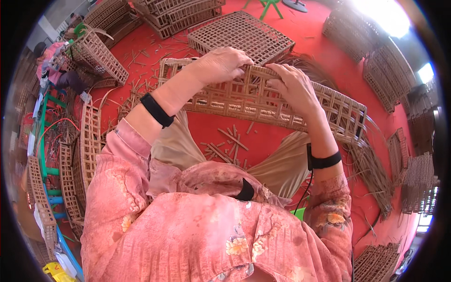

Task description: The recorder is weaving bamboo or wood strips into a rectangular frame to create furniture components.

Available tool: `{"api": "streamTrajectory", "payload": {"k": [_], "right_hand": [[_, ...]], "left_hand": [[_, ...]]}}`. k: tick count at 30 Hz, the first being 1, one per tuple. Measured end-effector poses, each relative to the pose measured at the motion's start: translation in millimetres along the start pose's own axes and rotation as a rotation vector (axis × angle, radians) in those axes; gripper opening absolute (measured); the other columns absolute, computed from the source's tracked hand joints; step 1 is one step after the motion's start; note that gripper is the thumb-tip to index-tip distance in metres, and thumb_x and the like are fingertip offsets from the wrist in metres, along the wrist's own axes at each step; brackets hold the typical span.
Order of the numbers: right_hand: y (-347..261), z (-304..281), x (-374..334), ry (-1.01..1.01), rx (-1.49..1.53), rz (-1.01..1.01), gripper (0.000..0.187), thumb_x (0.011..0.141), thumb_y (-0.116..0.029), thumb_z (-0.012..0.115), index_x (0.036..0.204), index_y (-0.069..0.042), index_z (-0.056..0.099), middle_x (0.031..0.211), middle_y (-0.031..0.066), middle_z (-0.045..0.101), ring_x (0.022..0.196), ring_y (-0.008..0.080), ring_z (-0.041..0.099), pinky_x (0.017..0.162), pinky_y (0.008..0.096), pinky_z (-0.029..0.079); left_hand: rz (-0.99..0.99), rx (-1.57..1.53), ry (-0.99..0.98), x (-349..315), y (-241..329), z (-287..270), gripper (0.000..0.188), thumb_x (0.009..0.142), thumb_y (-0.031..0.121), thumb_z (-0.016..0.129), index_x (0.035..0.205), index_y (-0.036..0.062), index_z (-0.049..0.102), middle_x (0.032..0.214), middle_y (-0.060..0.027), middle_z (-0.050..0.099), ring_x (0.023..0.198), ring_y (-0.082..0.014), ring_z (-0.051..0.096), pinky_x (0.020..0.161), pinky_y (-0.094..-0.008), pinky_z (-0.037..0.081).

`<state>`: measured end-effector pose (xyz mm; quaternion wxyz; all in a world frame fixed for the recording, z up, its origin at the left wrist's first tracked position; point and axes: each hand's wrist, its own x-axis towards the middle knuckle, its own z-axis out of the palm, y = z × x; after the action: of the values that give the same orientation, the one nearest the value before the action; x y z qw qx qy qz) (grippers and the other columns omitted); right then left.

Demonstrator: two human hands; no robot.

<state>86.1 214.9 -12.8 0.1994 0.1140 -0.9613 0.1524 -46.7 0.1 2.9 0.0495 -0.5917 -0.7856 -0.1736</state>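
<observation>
A brown woven lattice basket point(235, 107) stands on its side across my knees, its long narrow side turned toward me. Along its upper rim, my left hand point(224, 66) is closed, with the fingers curled over the edge left of the middle. My right hand point(295, 87) grips the same rim a little to the right, its thumb on the near face and its fingertips at the edge. A pale twisted cord runs along the lower part of the lattice. What the fingertips do behind the rim is hidden.
Cut strip ends point(225, 145) lie scattered on the red floor point(263, 145) between my legs. A bundle of long loose strips point(373, 174) lies to the right. Beyond my basket is another lattice basket point(242, 35); stacked baskets point(178, 14) stand behind. At far left, a person point(51, 63) sits beside baskets.
</observation>
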Motion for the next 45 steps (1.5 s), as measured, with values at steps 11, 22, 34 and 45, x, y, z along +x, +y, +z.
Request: {"api": "streamTrajectory", "payload": {"k": [11, 22, 34, 45], "right_hand": [[19.9, 2.7, 10.1, 0.017, 0.179, -0.026, 0.028, 0.093, -0.025, 0.062, 0.113, -0.005, 0.067, 0.1, 0.0191, 0.069, 0.095, 0.0375, 0.065, 0.081, 0.0444, 0.051], [50.6, -42.0, -45.9, 0.019, -0.127, 0.062, 0.045, 0.088, -0.032, 0.064, 0.126, -0.007, 0.062, 0.112, 0.0146, 0.066, 0.109, 0.0309, 0.06, 0.097, 0.041, 0.041], [65.3, -32.3, -32.3, 0.078, -0.02, 0.078, 0.025, 0.095, -0.025, 0.057, 0.105, -0.004, 0.067, 0.094, 0.0145, 0.069, 0.094, 0.0338, 0.065, 0.086, 0.0431, 0.05], [69.2, -59.7, -60.2, 0.003, -0.041, 0.052, 0.04, 0.088, -0.025, 0.061, 0.123, -0.006, 0.062, 0.114, 0.0136, 0.064, 0.113, 0.0301, 0.058, 0.098, 0.0439, 0.04]], "left_hand": [[-0.263, -0.554, -0.242, 19.9, -17.5, -17.5, 0.034, 0.085, 0.004, 0.065, 0.118, 0.004, 0.071, 0.098, -0.0028, 0.073, 0.087, -0.0123, 0.065, 0.083, -0.0281, 0.054], [-0.007, 0.031, -0.191, 62.5, 50.1, 15.7, 0.039, 0.086, 0.014, 0.064, 0.123, 0.0013, 0.061, 0.117, -0.0166, 0.065, 0.109, -0.0334, 0.062, 0.092, -0.0432, 0.051], [-0.028, -0.239, -0.138, 70.7, 34.8, 14.4, 0.038, 0.083, 0.009, 0.068, 0.121, 0.0041, 0.068, 0.102, -0.016, 0.071, 0.091, -0.027, 0.068, 0.084, -0.0371, 0.054], [0.011, 0.022, -0.16, 86.7, 70.9, 29.2, 0.041, 0.084, 0.01, 0.061, 0.124, 0.002, 0.06, 0.117, -0.0153, 0.065, 0.112, -0.0322, 0.061, 0.099, -0.0435, 0.048]]}}
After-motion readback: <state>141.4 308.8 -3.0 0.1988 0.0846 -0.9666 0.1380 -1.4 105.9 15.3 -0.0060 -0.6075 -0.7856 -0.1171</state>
